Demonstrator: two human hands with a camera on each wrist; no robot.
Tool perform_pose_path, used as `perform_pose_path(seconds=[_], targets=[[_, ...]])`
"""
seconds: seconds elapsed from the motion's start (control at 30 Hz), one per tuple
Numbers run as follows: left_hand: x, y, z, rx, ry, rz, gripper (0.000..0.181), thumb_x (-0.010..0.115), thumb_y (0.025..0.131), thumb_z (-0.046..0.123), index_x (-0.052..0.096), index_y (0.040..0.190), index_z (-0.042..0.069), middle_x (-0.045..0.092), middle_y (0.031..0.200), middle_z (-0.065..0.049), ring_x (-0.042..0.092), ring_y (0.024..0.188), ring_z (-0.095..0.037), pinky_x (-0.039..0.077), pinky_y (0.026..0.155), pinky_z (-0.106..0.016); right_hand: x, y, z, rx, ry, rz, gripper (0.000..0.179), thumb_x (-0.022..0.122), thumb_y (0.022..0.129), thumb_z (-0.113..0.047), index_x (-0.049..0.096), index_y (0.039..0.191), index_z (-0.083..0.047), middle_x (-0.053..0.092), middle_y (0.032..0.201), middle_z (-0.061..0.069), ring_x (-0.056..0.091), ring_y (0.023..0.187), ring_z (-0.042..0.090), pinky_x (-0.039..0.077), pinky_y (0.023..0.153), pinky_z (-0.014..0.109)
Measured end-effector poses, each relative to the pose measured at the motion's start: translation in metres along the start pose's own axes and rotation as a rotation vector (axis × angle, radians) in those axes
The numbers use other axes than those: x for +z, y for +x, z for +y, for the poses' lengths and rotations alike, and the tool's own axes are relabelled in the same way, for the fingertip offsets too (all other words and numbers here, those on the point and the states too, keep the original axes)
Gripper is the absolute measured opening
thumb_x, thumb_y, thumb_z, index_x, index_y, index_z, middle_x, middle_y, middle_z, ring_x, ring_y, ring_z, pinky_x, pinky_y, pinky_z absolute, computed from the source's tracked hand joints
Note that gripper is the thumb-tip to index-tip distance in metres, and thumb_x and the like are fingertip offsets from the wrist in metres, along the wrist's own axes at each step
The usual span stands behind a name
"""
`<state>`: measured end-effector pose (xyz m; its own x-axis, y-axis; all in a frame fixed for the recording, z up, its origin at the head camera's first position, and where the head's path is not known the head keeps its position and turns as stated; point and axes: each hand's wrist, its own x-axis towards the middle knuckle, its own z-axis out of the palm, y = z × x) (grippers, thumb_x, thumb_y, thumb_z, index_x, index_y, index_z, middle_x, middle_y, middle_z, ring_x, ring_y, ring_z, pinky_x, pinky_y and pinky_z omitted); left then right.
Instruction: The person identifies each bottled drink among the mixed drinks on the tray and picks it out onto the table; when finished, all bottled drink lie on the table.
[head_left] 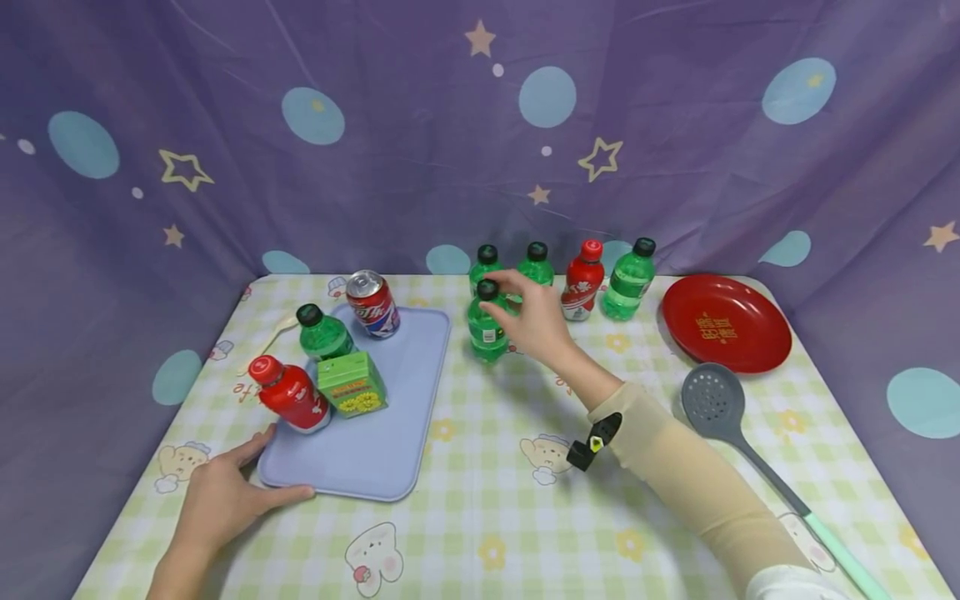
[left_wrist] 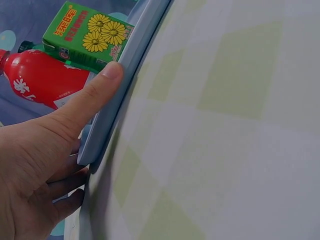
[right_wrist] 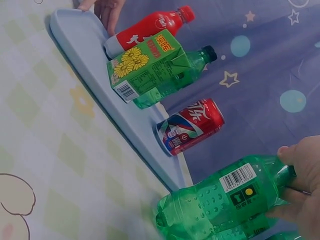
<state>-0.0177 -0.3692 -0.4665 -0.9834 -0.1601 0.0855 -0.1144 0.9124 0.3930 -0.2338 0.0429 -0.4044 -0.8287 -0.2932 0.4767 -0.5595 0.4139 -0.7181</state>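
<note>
My right hand (head_left: 536,317) pinches a green soda bottle (head_left: 487,333) near its black cap, with the thumb and fingers on either side. The bottle stands about upright in the head view; whether its base touches the table I cannot tell. My left hand (head_left: 225,492) holds the near left corner of a pale blue tray (head_left: 405,442), its thumb along the near rim and its fingers at the left side. On the tray are a red bottle (head_left: 292,396), another green bottle (head_left: 322,333), a green drink carton (left_wrist: 90,36) and a red soda can (right_wrist: 191,126).
Behind the right hand stand two green bottles, one (head_left: 537,265) partly hidden. Right of them are a red bottle (head_left: 582,282) and a green bottle (head_left: 629,280). A red plate (head_left: 757,333) and a slotted turner (head_left: 712,400) lie at right. A pale utensil (head_left: 273,333) lies left of the tray.
</note>
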Motion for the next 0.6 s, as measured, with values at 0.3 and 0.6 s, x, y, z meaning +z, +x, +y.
perform_pose_path(seconds=[0.3,0.6], targets=[[-0.0008,0.0014,0.0001,0.007,-0.005,0.003,0.122,0.102,0.052,0.063,0.061,0.143,-0.006,0.065,0.133,-0.036,0.065,0.116,-0.061,0.055,0.089,-0.071,0.0003,-0.001,-0.0007,0.009,-0.003,0.005,0.041,0.083,0.095,-0.016,0.07,0.134,-0.008,0.082,0.116,0.01,0.078,0.114,0.025,0.065,0.093,0.038],[-0.0004,0.0011,0.0002,0.015,-0.009,0.016,0.119,0.102,0.053,0.061,0.062,0.143,-0.006,0.066,0.133,-0.035,0.067,0.116,-0.06,0.056,0.09,-0.071,-0.0022,-0.0032,-0.0026,-0.005,0.001,-0.017,0.043,0.083,0.094,-0.014,0.07,0.134,-0.005,0.082,0.115,0.011,0.078,0.114,0.027,0.065,0.093,0.039]])
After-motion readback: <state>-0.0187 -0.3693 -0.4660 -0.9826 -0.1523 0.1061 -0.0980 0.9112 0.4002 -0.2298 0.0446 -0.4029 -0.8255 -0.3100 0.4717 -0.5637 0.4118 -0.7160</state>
